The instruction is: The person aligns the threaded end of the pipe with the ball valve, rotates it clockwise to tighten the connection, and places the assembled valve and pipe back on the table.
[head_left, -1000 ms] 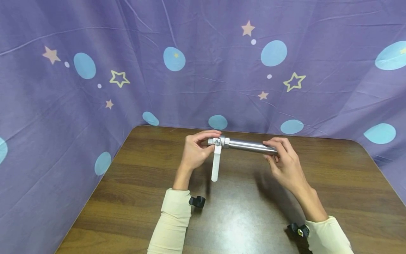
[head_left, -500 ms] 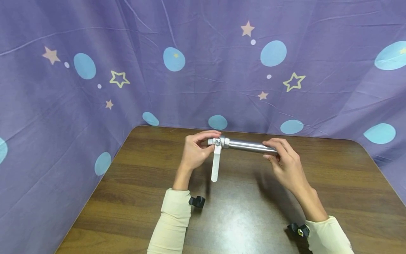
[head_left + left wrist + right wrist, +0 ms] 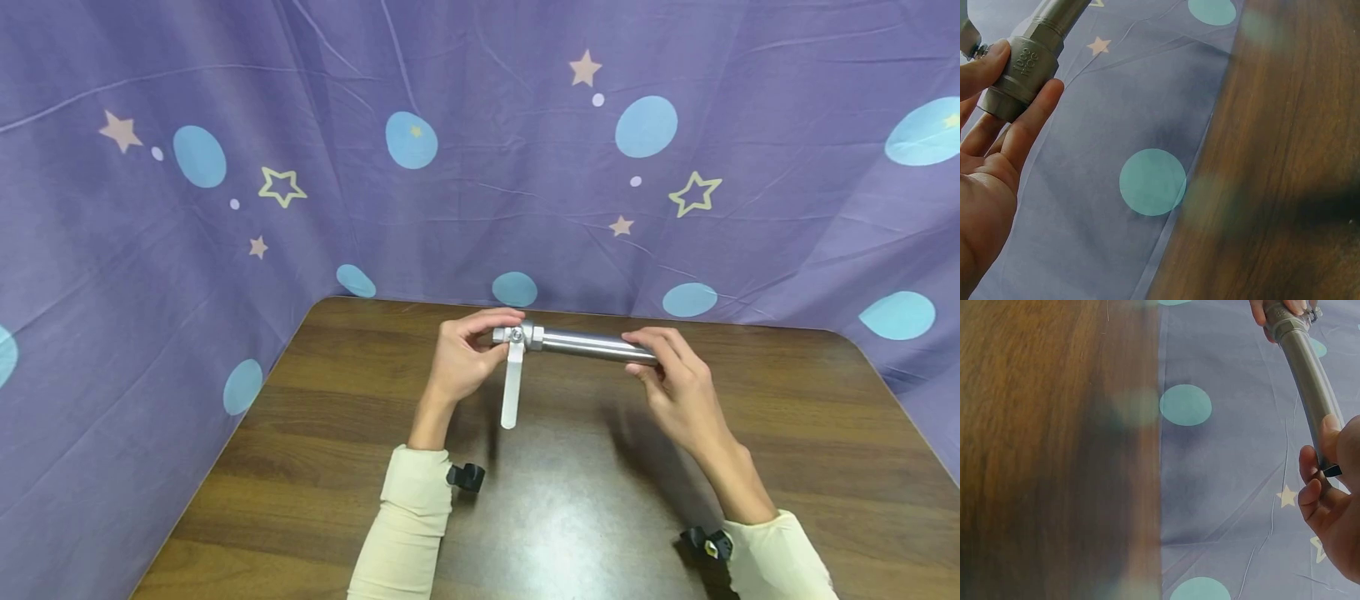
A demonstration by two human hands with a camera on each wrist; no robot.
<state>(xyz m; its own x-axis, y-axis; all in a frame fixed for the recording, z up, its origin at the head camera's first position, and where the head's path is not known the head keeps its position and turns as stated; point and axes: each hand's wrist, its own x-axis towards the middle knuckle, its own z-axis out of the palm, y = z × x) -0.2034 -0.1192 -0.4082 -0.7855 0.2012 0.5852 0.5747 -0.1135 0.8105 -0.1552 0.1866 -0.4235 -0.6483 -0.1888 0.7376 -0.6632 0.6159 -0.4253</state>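
Observation:
A steel ball valve (image 3: pixel 1025 70) with a white lever handle (image 3: pixel 512 387) is joined to a smooth metal pipe (image 3: pixel 581 343). My left hand (image 3: pixel 467 357) grips the valve body between thumb and fingers; raised lettering shows on its side in the left wrist view. The lever points toward me, across the line of the pipe. At the pipe's other end, my right hand (image 3: pixel 678 387) holds it with thumb and curled fingers. In the right wrist view a small dark piece (image 3: pixel 1333 470) shows beside the pipe at these fingers. Valve and pipe are held above the table, nearly level.
The brown wooden table (image 3: pixel 315 433) lies below both hands, its rounded far corners near the cloth. A purple curtain (image 3: pixel 480 225) with stars and blue spots hangs behind and to the left. Black straps with small mounts (image 3: pixel 467 477) sit at both wrists.
Both hands keep their grip on the valve and pipe. The assembly sits almost in the same place, with only a tiny shift to the right.

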